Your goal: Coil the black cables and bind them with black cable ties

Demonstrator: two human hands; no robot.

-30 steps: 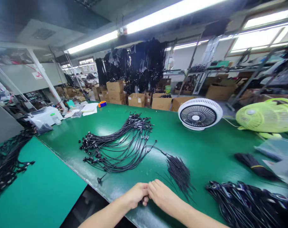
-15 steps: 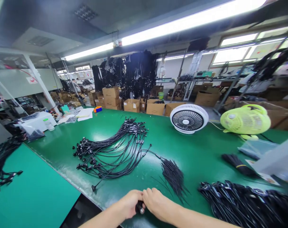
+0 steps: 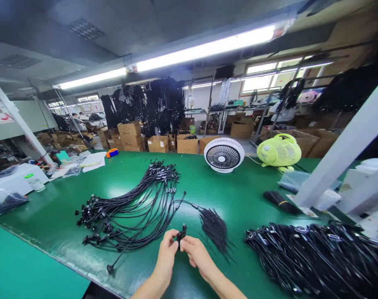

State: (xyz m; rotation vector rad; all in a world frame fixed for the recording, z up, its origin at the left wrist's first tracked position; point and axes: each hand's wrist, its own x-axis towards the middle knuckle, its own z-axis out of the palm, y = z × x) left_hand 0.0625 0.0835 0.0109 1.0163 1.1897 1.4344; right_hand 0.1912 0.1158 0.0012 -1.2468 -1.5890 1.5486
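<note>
My left hand (image 3: 168, 250) and my right hand (image 3: 195, 251) meet above the near edge of the green table. Between their fingertips is a small, folded-looking black cable (image 3: 181, 233); its details are too small to make out. Both hands pinch it, the left from one side and the right from the other. Just beyond and to the left lies a fan-shaped bunch of black cables (image 3: 135, 189) with connectors at their ends. A heap of thin black cable ties (image 3: 214, 228) lies right of my hands. Further right are many coiled black cables (image 3: 301, 257) in a row.
On the green table (image 3: 129, 276) stand a white round fan (image 3: 223, 155) and a yellow-green fan (image 3: 279, 150). A banded black bundle (image 3: 280, 202) lies near a white post (image 3: 341, 145). Papers (image 3: 93, 161) and an orange-blue tape roll (image 3: 112, 153) are at the far left; cardboard boxes (image 3: 187, 145) stand behind.
My hands have lifted and turned upright, bringing the black cable up between the fingertips. The camera view has swung right, showing more of the coiled cables and the white post.
</note>
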